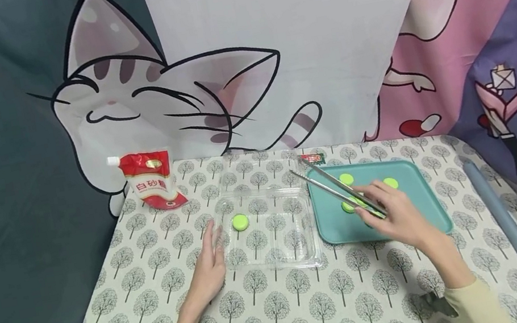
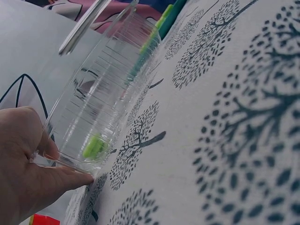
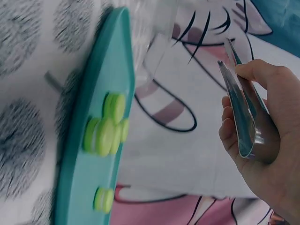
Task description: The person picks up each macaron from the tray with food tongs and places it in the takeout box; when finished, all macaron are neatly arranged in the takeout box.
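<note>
My left hand pinches the left side of a clear plastic box between thumb and fingers, as the left wrist view shows close up. Inside the box, near its left wall, lies one green macaron. My right hand grips metal tongs above the teal tray. The tongs' tips stand apart with nothing between them and point toward the box. Several green macarons lie on the tray, some clustered together and partly hidden under the tongs and hand in the head view.
A red and white pouch with a white cap stands at the back left. Behind the tray lies a small green and red packet. A grey-blue rod lies right of the tray. Cartoon-printed curtains hang behind the table.
</note>
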Demonstrator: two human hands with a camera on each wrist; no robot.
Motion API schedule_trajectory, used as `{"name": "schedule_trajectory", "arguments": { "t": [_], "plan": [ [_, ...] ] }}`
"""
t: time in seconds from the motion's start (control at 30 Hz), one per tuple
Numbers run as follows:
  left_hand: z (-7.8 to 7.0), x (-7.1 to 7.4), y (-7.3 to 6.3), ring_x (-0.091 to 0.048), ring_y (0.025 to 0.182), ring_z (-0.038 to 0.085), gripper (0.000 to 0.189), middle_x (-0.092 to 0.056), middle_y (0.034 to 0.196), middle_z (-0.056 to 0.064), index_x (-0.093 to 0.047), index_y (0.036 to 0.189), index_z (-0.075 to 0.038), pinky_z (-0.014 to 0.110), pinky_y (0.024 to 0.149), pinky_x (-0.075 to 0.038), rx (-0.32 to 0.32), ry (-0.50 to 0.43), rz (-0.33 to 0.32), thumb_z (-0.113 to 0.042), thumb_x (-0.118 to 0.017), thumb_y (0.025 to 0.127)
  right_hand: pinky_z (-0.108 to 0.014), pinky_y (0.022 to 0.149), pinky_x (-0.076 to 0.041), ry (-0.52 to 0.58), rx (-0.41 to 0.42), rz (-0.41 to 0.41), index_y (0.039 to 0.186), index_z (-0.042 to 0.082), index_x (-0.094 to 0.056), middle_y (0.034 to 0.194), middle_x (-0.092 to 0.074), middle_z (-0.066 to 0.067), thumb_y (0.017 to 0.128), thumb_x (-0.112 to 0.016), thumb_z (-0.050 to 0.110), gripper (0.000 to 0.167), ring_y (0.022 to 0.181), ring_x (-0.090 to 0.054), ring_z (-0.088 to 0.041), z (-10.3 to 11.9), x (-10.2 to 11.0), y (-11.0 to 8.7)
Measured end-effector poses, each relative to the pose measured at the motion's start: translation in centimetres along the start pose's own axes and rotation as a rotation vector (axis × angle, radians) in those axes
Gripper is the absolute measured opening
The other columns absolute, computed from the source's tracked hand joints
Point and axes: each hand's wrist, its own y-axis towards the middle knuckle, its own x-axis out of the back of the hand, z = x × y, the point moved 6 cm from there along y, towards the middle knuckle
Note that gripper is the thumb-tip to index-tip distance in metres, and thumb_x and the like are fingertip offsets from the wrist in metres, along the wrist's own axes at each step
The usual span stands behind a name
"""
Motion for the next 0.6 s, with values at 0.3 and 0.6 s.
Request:
{"name": "schedule_trajectory", "arguments": {
  "t": [0.3,0.6],
  "plan": [
    [0.0,0.0,-0.2,-0.031,0.150,0.041,0.066,-0.030,0.165,0.019,-0.005,0.165,-0.017,0.059,0.126,-0.018,0.003,-0.004,-0.009,-0.007,-0.036,0.107,-0.013,0.052,-0.039,-0.135,-0.129,-0.051,0.120,0.000,-0.069,0.082,-0.058,0.001,0.075,-0.082,0.002,0.047,0.065,-0.044,-0.003,-1.9,3.2,-2.9],
    [-0.1,0.1,-0.2,-0.030,0.151,0.041,0.066,-0.030,0.164,0.019,-0.004,0.165,-0.017,0.058,0.126,-0.017,-0.001,0.003,-0.002,-0.007,-0.036,0.108,-0.014,0.056,-0.037,-0.199,-0.232,-0.072,0.122,0.000,-0.069,0.081,-0.057,-0.004,0.075,-0.080,0.002,0.048,0.069,-0.043,-0.003,-3.4,5.7,-5.4]
  ]
}}
